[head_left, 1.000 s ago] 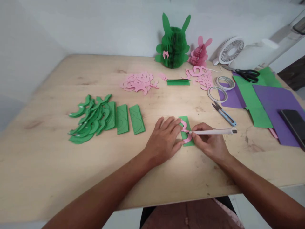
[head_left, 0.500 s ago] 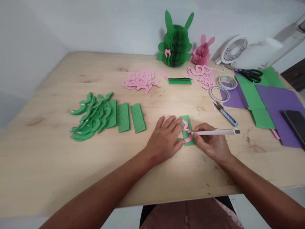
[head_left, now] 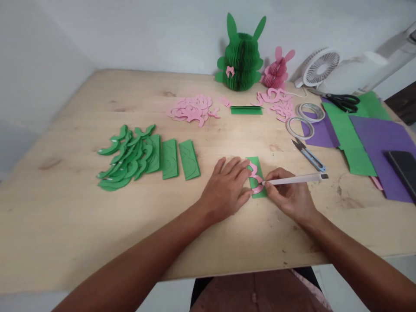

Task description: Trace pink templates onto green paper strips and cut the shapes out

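Palm down and fingers loosely extended, the left hand point(head_left: 225, 184) lies on the tabletop point(head_left: 107, 234), its fingertips on the left side of a wavy pink paper piece point(head_left: 258, 189). That piece sits on top of a green paper strip point(head_left: 260, 164), which lies flat near the front edge, between the two hands. Pinched in the right hand point(head_left: 289, 193) is a white pen point(head_left: 297, 178), held at a low slant with its tip at the pink piece's curved right edge; whether the tip meets the green paper is too small to tell. To the left lie two green rectangles marked with curved lines, one point(head_left: 189, 160) just beside the other point(head_left: 170, 158), and next to them a heap of curved green cutouts point(head_left: 130, 162). Farther back are a pile of pink cutouts point(head_left: 190, 108), a folded green strip point(head_left: 246, 110) and more pink pieces point(head_left: 281, 108). On the right, blue-handled snips point(head_left: 310, 157) lie near two tape rolls point(head_left: 300, 137), with black-handled scissors point(head_left: 342, 102) on stacked green and purple sheets point(head_left: 383, 143). Along the wall stand a green pleated rabbit point(head_left: 243, 63), a smaller pink one point(head_left: 275, 74) and a white fan point(head_left: 320, 68).
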{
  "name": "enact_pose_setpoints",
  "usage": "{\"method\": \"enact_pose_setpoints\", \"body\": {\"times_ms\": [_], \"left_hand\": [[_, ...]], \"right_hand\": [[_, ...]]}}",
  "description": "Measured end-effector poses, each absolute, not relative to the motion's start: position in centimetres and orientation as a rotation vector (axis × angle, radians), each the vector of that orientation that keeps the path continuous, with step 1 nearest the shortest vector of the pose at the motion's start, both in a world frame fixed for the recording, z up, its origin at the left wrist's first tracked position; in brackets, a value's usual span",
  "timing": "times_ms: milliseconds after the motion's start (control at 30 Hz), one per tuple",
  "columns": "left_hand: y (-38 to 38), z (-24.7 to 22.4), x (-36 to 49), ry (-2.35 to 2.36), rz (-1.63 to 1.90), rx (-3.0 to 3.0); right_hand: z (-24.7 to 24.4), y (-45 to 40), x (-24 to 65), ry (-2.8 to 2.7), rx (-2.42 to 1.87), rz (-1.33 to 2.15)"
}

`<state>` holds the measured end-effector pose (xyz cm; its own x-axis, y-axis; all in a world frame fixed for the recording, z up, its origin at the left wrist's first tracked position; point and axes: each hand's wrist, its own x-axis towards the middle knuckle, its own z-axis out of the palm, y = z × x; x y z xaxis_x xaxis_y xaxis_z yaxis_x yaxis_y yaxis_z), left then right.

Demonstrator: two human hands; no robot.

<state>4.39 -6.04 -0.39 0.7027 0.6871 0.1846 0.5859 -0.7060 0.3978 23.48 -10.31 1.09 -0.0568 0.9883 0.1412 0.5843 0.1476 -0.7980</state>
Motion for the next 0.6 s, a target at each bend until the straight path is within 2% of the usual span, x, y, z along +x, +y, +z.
{"method": "enact_pose_setpoints", "body": {"times_ms": [600], "left_hand": [[-6.04, -0.44, 4.37, 0.998, 0.473, 2.604]], "right_hand": [[0.76, -10.58, 23.39, -1.722, -1.513, 0.811]]}}
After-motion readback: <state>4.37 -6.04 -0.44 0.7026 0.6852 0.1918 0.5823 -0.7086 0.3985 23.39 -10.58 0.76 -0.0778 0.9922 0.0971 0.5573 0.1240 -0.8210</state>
